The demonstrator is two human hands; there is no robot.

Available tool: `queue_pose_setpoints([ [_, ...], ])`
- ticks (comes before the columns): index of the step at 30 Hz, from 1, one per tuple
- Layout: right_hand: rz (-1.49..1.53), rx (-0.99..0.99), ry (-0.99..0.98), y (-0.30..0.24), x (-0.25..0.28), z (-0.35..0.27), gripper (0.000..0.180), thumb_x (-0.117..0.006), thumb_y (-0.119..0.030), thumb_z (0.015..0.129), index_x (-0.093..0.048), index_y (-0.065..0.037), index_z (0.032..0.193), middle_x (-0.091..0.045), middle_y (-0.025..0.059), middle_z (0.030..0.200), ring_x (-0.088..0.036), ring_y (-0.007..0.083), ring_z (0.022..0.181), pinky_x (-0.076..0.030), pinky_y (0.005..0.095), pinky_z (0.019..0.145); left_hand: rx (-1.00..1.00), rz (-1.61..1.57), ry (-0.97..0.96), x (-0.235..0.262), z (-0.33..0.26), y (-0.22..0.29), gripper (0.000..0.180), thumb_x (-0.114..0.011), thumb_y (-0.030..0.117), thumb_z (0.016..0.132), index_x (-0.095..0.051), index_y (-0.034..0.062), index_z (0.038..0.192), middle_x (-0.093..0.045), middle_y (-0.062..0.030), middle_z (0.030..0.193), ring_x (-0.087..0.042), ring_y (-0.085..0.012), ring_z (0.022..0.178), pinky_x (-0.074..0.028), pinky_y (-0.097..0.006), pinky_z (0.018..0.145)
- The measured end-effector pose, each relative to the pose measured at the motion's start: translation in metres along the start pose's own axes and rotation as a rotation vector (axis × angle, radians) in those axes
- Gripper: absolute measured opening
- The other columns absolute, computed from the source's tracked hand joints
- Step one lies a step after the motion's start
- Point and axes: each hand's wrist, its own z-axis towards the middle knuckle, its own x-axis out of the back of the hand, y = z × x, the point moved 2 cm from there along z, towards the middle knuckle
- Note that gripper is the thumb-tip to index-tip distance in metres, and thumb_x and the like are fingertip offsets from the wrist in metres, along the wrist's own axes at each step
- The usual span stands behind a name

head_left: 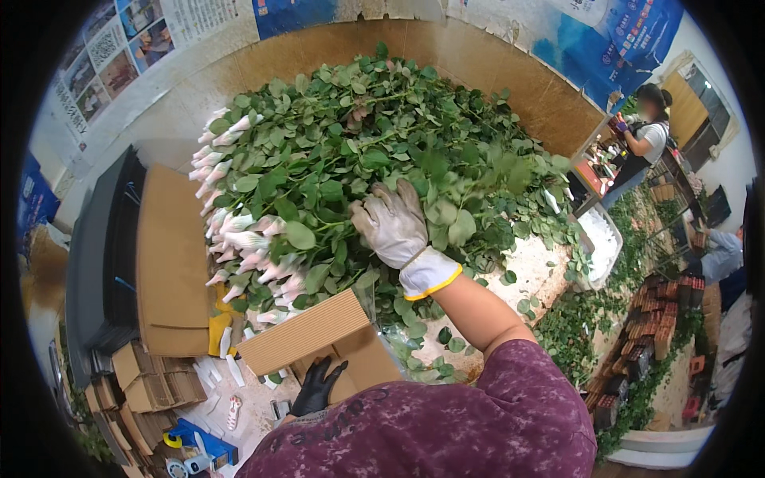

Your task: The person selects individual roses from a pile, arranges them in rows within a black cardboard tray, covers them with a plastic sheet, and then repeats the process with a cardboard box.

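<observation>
A large heap of leafy rose stems (351, 159) covers the table, with pale rose buds in white net sleeves (247, 239) along its left side. My right hand (390, 223), in a greyish-white glove with a yellow-edged cuff, reaches into the heap. Its fingers curl over a stem whose leaves blur to the right; the grip itself is partly hidden by foliage. Low in the view, my left hand (319, 386) wears a black glove. Its fingers are spread against a piece of brown cardboard (351, 370), below a corrugated cardboard strip (307, 331).
Tall cardboard sheets (171, 255) and dark boards (103, 263) stand at left. Loose white net sleeves (231, 366) and a blue box (203, 442) lie near the front left. A white bin (598, 243) stands at right. A co-worker (645, 143) stands farther back, beyond leaf-strewn floor.
</observation>
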Motion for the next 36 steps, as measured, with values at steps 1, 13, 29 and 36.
queue_pose_setpoints([
  [1,-0.047,-0.101,-0.333,0.007,-0.01,-0.004,0.012,-0.062,-0.016,0.081,-0.065,-0.012,0.092,-0.066,0.009,0.091,-0.061,0.0314,0.103,-0.035,0.0591,0.105,-0.023,0.016,0.0,-0.003,0.001,-0.002,0.082,-0.07,0.051,0.083,-0.034,0.0263,0.152,-0.025,-0.0228,0.156,-0.024,-0.0487,0.141,-0.026,-0.056,0.114],
  [13,-0.194,-0.043,-0.251,-0.014,0.027,0.039,0.013,-0.061,-0.009,0.079,-0.07,-0.013,0.087,-0.068,0.0068,0.084,-0.065,0.0281,0.091,-0.044,0.0481,0.094,-0.06,-0.098,0.243,-0.016,-0.024,-0.019,0.05,-0.062,0.029,0.09,-0.055,0.023,0.139,-0.052,-0.0109,0.143,-0.052,-0.03,0.129,-0.051,-0.039,0.098],
  [29,-0.001,-0.055,-0.434,-0.018,0.0,0.017,0.014,-0.066,-0.017,0.08,-0.06,-0.011,0.092,-0.063,0.0111,0.084,-0.065,0.0334,0.082,-0.052,0.0465,0.069,-0.049,0.375,0.337,0.195,0.122,-0.033,0.059,-0.073,0.021,0.08,-0.052,0.0037,0.132,-0.059,-0.0214,0.124,-0.062,-0.0403,0.103,-0.051,-0.045,0.087],
  [36,0.301,-0.474,0.347,0.164,0.092,0.045,0.021,-0.065,-0.014,0.09,-0.067,-0.006,0.109,-0.07,0.011,0.104,-0.063,0.0174,0.096,-0.049,0.0314,0.085,-0.235,0.159,0.312,0.171,0.139,-0.102,0.057,-0.069,0.014,0.08,-0.055,0.0153,0.135,-0.057,-0.0184,0.129,-0.062,-0.0359,0.105,-0.051,-0.043,0.09],
])
